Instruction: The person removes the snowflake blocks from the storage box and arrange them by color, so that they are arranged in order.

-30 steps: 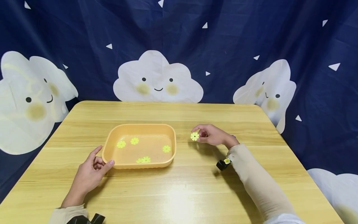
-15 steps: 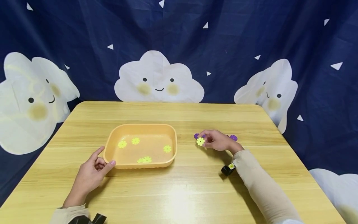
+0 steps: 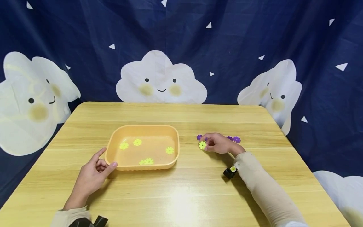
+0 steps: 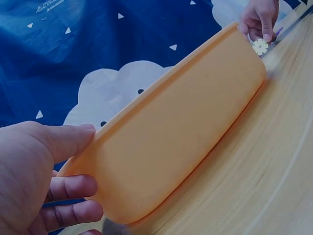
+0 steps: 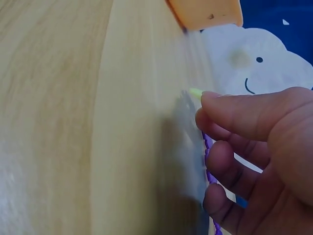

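My right hand [image 3: 219,143] pinches a yellow snowflake disc [image 3: 202,145] between thumb and fingertips, right of the orange tray. In the right wrist view the pinched yellow disc [image 5: 196,93] shows edge-on, a little above the wood. Purple snowflake discs [image 3: 236,139] lie around and behind this hand, which partly hides them. At the tray's near left corner my left hand [image 3: 92,176] holds the rim, thumb on the front side and index finger along the left side. Inside the orange tray [image 3: 141,167] several yellow discs [image 3: 137,142] lie scattered; two near the front wall overlap.
Everything stands on a light wooden table [image 3: 158,201] with rounded far corners. A dark blue curtain [image 3: 227,47] printed with white clouds hangs behind it. Black wrist cameras [image 3: 229,173] sit on both sleeves.
My right hand has shifted slightly right and nearer with its yellow snowflake disc, bringing purple discs on the table into sight. The left hand and tray stay put.
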The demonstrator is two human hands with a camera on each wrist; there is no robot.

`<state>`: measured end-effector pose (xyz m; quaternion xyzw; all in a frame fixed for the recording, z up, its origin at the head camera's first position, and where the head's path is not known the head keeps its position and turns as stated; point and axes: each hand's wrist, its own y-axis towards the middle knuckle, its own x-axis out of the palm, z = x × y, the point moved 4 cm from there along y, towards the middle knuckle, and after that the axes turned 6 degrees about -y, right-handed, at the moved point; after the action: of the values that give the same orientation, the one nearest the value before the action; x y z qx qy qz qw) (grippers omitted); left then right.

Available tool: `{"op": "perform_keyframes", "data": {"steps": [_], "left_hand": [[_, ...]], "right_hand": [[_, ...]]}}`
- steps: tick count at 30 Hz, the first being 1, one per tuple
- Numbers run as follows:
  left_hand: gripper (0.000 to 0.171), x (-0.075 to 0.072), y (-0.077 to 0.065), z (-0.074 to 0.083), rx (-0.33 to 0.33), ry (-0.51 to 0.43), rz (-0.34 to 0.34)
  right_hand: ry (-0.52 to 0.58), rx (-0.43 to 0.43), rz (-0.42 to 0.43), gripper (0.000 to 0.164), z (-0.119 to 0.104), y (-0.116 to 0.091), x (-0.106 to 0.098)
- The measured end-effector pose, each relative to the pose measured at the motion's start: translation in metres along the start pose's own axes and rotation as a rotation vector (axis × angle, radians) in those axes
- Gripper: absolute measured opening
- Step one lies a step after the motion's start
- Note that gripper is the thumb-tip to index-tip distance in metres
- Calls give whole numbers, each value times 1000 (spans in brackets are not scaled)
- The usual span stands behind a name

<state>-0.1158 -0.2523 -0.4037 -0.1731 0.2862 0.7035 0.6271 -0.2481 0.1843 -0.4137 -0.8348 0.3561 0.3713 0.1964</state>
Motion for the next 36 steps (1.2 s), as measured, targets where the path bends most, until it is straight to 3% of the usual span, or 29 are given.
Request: {"op": "perform_keyframes", "data": {"steps": [14,19,36], "left_hand": [[73,0,-6,-2,-10,4,-13],[72,0,-2,1,8,-14,0],[71,0,-1,1,19,-10,8]], "right_hand": [[-156,-11,-64,28,-5,4,9],[-212,13,-46,29,-7,4,4],[-217,46,-61,28,-3,6,4]]}}
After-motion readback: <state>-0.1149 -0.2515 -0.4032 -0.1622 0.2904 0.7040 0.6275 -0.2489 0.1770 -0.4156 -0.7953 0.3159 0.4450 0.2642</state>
